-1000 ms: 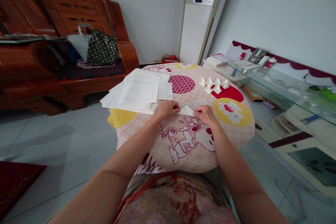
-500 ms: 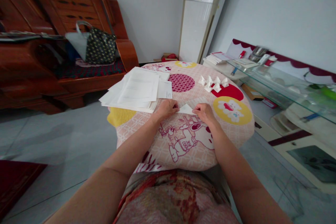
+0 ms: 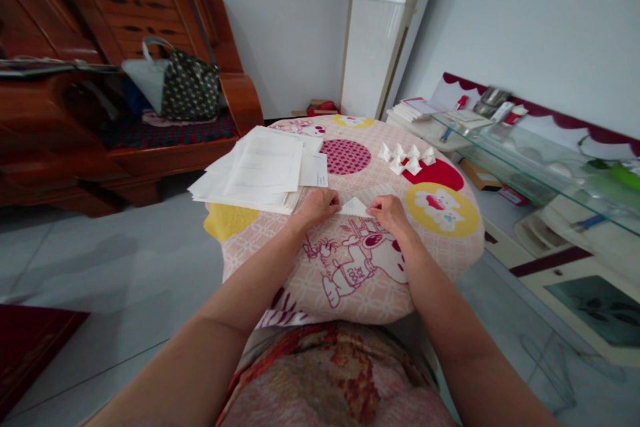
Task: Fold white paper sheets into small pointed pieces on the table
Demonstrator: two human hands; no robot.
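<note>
A white sheet of paper folded into a triangle lies on the patterned tablecloth, its peak pointing away from me. My left hand pinches its left corner, and my right hand pinches the right one. The fingertips partly cover both corners. Just beyond my left hand rests a stack of white paper sheets, some with faint print. Several small folded paper shapes with pointed tips stand in a group at the far right of the table.
A glass-topped cabinet holding papers and containers runs along the right. At the left stands a carved wooden bench with a dark patterned bag on it. A tall white appliance is behind the table.
Both hands stay at the triangle's corners. The view has shifted very slightly; nothing else has visibly moved.
</note>
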